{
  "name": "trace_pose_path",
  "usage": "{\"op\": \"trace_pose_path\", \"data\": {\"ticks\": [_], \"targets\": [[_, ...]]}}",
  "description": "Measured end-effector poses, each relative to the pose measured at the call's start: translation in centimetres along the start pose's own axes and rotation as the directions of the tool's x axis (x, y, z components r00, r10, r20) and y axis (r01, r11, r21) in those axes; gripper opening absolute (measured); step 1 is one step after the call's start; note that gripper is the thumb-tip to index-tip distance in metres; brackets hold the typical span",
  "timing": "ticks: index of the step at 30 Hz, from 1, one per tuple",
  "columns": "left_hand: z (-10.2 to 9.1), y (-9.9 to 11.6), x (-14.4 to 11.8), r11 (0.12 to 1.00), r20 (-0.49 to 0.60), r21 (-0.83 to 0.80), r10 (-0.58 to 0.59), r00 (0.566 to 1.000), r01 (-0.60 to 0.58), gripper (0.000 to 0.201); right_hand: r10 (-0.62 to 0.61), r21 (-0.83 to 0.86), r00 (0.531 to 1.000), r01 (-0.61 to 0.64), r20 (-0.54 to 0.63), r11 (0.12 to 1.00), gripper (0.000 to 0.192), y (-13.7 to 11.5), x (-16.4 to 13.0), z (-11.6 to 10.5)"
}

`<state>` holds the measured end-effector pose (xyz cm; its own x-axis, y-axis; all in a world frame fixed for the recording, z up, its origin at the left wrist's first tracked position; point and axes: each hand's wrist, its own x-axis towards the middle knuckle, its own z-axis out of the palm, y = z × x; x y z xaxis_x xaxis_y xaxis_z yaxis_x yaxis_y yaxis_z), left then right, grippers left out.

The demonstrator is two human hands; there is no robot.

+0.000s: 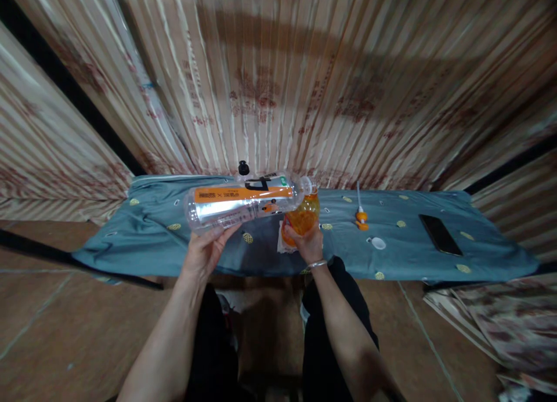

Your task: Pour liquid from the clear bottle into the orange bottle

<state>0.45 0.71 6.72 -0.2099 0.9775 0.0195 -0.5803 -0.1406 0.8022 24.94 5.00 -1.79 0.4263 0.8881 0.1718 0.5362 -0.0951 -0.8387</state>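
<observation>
My left hand [212, 244] is closed round the base end of a clear plastic bottle [243, 200] with an orange and silver label. The bottle is tilted almost flat, its uncapped mouth pointing right. That mouth is over the top of an orange bottle [303, 218], which my right hand [308, 239] grips; whether the two touch I cannot tell. A pale tissue or cloth [285, 239] shows beneath the orange bottle. Any liquid passing between the bottles is too indistinct to see.
A patterned teal cloth [143, 234] covers the bench. Behind the clear bottle stands a black-topped bottle [243, 169]. To the right lie an orange pump head with a tube [361, 216], a small white spoon-like piece [378, 243] and a black phone [440, 235]. Striped curtains [282, 89] hang behind.
</observation>
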Motion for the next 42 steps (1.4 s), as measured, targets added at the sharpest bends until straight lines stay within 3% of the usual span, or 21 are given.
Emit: {"op": "trace_pose_path", "data": {"ticks": [15,42], "targets": [[0.2,0.2,-0.1,1.000,0.017,0.022,0.011,1.000,-0.012,0.086,-0.005,-0.014,1.000,0.005,0.003,1.000,0.069,-0.1,0.0,0.0],[0.3,0.2,-0.2,1.000,-0.007,0.022,0.012,1.000,-0.012,0.081,-0.056,-0.003,0.998,0.056,-0.004,0.998,0.074,0.9,0.3,0.3]]}}
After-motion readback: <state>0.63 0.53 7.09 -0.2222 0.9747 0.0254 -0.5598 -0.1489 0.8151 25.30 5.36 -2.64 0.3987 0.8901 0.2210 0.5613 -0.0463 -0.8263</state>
